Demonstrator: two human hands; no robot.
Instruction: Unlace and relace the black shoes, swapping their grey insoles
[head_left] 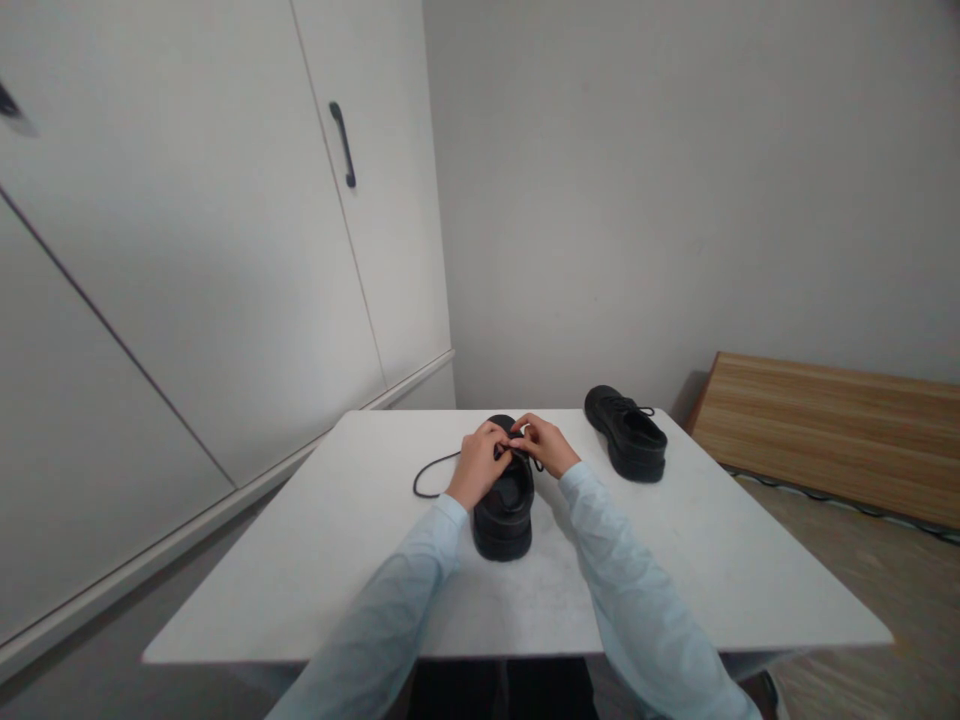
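A black shoe (502, 532) stands upright on the white table with its heel toward me. My left hand (478, 462) is over the left side of its lacing area, fingers closed in a pinch on the shoelace. From the other side my right hand (547, 446) meets it, thumb and forefinger pinched at the same lace. The fingertips of both hands nearly touch above the tongue and hide the eyelets. One long loose stretch of black shoelace (417, 480) curves onto the table left of the shoe. A short bit of lace hangs below my right fingers.
A second black shoe (628, 436), its lace in place, stands near the back right edge of the white table (315, 560). White cabinet doors (225, 200) rise at the left, a grey wall behind. A wood-grain board (825, 430) is on the right beyond the table.
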